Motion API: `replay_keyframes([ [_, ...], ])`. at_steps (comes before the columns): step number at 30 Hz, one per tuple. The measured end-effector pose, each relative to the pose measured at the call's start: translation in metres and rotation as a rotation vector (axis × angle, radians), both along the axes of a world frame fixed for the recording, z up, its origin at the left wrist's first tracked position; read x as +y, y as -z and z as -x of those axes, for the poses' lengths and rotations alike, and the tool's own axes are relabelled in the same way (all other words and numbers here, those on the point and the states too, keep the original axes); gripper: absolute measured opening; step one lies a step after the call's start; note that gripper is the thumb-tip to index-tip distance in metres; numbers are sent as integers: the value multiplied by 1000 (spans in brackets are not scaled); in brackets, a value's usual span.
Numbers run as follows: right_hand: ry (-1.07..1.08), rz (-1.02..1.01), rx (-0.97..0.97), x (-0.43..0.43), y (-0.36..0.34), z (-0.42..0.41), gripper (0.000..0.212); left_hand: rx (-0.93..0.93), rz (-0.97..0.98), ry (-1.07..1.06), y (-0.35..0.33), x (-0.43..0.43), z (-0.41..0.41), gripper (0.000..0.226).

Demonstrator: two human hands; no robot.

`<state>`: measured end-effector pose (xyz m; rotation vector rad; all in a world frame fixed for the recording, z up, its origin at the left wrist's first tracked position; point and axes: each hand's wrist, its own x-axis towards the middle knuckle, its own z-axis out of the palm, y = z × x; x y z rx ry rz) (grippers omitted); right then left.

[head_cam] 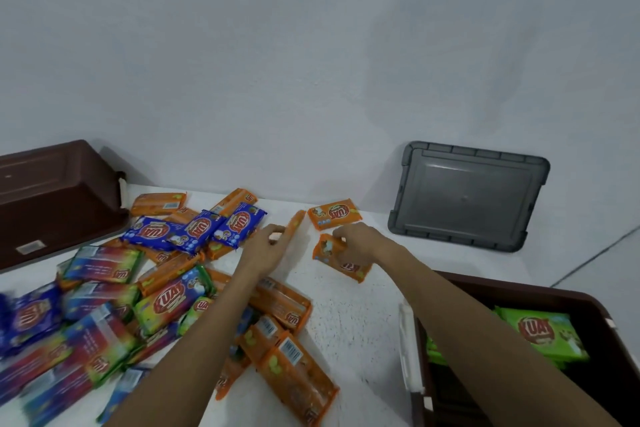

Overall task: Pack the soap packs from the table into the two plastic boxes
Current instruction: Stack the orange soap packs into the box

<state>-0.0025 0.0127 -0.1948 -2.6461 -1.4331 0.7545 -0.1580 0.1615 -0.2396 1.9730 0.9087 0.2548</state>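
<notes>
A heap of orange, blue and multicoloured soap packs (166, 288) covers the left half of the white table (356, 329). My left hand (266, 246) pinches an orange pack (295, 226) held on edge near the table's middle. Just to the right, my right hand (360, 241) grips another orange pack (332, 262) lying flat. A third orange pack (334, 217) lies flat behind them. A brown plastic box (540, 288) at the lower right holds green packs (543, 333). A second brown box (52, 198) sits overturned at the far left.
A grey lid (467, 196) leans against the pale wall at the back right. A white latch (408, 350) sticks out from the right box's near wall. Bare table shows between the heap and the right box.
</notes>
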Motion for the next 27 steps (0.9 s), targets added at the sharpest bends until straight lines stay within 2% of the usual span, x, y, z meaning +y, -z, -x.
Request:
replay_keyframes([
  [4, 193, -293, 284, -17, -36, 3, 41, -157, 353, -120, -11, 5, 8, 31],
  [7, 323, -470, 498, -42, -59, 2, 36, -282, 573, -91, -23, -1, 20, 34],
  [15, 542, -725, 822, -114, -81, 21, 30, -357, 607, 97, -37, -37, 33, 38],
  [17, 582, -773, 879, -131, -83, 27, 30, -373, 664, 108, -41, -48, 31, 46],
  [20, 591, -785, 887, -158, -85, 34, 35, -432, 736, 134, -50, -70, 26, 43],
  [27, 610, -742, 838, -224, -87, 41, 26, -530, 756, 111, -69, -126, 7, 34],
])
